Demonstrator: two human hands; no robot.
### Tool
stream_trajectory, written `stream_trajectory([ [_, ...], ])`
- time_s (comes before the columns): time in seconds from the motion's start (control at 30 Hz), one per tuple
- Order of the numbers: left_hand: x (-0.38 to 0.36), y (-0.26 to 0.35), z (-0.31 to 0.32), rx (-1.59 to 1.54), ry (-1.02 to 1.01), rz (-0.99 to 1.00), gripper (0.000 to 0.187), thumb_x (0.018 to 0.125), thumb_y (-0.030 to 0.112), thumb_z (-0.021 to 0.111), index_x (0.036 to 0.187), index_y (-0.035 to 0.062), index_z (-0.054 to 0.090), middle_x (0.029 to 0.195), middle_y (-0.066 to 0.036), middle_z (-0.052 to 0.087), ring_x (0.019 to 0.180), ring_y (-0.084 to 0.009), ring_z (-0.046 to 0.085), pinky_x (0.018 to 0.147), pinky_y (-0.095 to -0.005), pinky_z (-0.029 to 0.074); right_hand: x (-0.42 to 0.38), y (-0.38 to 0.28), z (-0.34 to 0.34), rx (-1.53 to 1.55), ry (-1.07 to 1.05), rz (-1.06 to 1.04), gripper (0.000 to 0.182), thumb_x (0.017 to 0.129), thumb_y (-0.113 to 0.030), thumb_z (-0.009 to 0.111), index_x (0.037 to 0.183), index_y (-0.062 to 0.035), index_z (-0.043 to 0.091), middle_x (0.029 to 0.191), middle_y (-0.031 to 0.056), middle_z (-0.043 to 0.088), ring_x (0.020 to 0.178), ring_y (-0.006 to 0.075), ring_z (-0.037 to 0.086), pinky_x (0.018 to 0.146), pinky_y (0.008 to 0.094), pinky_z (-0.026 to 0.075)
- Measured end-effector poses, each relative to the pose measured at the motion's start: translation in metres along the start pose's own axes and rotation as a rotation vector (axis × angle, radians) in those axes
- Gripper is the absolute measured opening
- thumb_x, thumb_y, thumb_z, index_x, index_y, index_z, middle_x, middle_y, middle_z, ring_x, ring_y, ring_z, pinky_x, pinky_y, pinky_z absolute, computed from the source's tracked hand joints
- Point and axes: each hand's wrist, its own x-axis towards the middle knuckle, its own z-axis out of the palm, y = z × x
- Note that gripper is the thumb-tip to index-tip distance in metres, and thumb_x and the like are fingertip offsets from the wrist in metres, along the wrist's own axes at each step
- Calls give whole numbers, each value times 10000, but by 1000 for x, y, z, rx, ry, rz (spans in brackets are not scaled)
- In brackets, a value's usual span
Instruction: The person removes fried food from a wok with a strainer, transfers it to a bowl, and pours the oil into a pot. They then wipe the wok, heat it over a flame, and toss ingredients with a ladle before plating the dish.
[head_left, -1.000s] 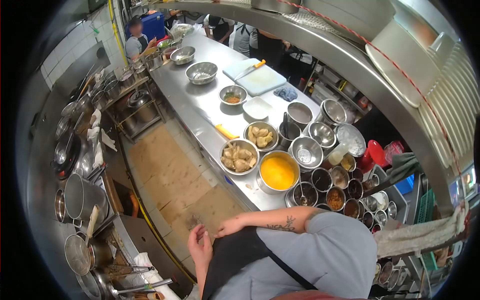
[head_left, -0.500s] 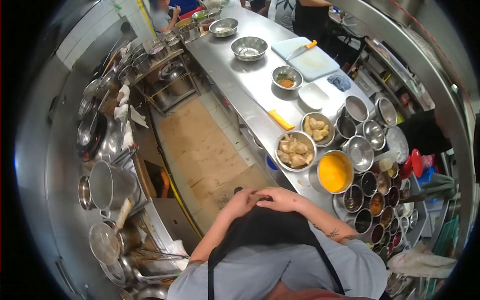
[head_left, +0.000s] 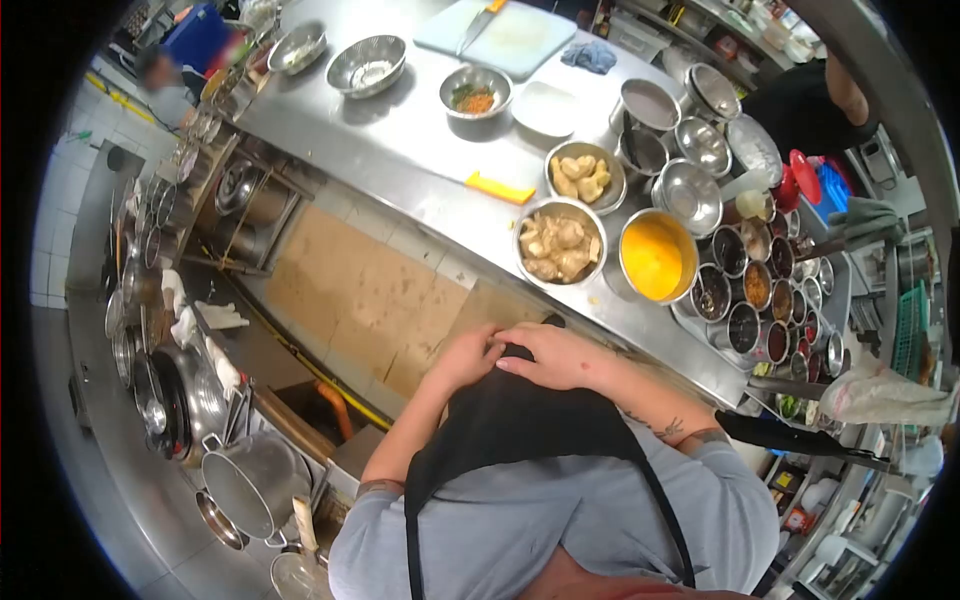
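My left hand (head_left: 468, 357) and my right hand (head_left: 545, 356) meet in front of my black apron (head_left: 530, 420). Their fingers are bent together, fingertips touching, with dark cloth showing between them. What they pinch, if anything, is hidden. Beyond them on the steel counter (head_left: 390, 165) stand a bowl of pale brown chunks (head_left: 560, 245), a bowl of peeled ginger-like pieces (head_left: 580, 178) and a pot of yellow-orange liquid (head_left: 652, 262). A yellow handle (head_left: 500, 188) lies near the counter's edge.
Farther back are a colander (head_left: 367, 68), a bowl of chopped herbs and orange bits (head_left: 476, 98), a white dish (head_left: 546, 112) and a cutting board (head_left: 530, 45) with a knife. Sauce tins (head_left: 757, 285) crowd the right. A stockpot (head_left: 255, 480) stands left. Another person's arm (head_left: 845, 95) shows.
My view has turned to the right, so the counter and stove have swung across the picture. My hands stay together at the apron, the fingers shifted slightly.
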Motion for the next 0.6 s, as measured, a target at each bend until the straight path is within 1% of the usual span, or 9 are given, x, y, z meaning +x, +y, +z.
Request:
stream_trajectory([
  [0.03,10,1,-1,-25,-7,6,417,852,187,658,1209,-8,570,1132,-236,616,1024,-371,616,869,-423,498,-1,-2,-8,-17,47,10,448,911,-309,611,1266,-45,538,1187,234,586,1087,394,572,942,420,455],
  [0.07,18,2,-1,-52,-13,6,412,852,186,656,1206,-7,570,1149,-235,611,1035,-366,613,872,-423,497,-4,1,-6,-23,246,-58,490,880,-305,639,1280,-46,526,1289,243,512,1145,395,542,960,433,450],
  [0.17,49,-5,-3,-1,-8,95,405,855,187,651,1204,-2,568,1163,-231,612,1029,-360,620,873,-422,501,4,-25,-32,-89,651,-386,450,851,-302,664,1211,-43,583,1362,208,459,1229,381,491,982,437,450],
  [0.2,58,-6,-4,38,-7,139,404,857,189,650,1204,0,566,1161,-230,615,1021,-359,625,872,-421,503,1,-21,-40,-228,617,-460,331,846,-267,656,1095,-49,648,1380,203,439,1288,368,448,1037,480,404],
  [0.3,66,41,-9,112,226,314,399,869,182,657,1200,-16,554,1131,-210,633,956,-340,645,851,-411,511,0,-45,-86,-753,355,-469,209,856,-200,606,994,-60,678,1336,243,464,1301,345,439,1090,509,336],
  [0.33,74,42,-4,10,252,197,385,874,189,663,1177,-19,549,1097,-199,637,910,-318,651,817,-401,521,3,-27,-88,-795,337,-321,175,854,-149,554,958,-77,674,1176,239,593,1186,350,543,1103,563,277],
  [0.43,95,43,7,-307,301,-113,350,891,215,675,1104,-21,528,994,-156,638,790,-243,658,709,-361,543,11,-10,-119,-641,75,95,254,851,-175,606,1079,-63,611,1066,193,659,1108,389,581,1074,524,348],
  [0.47,102,46,7,-411,304,-189,341,897,228,677,1076,-15,518,958,-136,630,760,-213,652,669,-342,545,17,-2,-125,-640,118,13,279,852,-200,618,1085,-47,605,1008,202,667,989,392,622,1004,492,413],
  [0.6,123,40,11,-735,356,-230,309,917,253,668,1003,25,479,837,-76,582,672,-128,623,561,-275,541,31,-14,-140,-401,-31,20,334,849,-224,635,1104,-12,589,994,214,665,989,376,623,910,449,473],
])
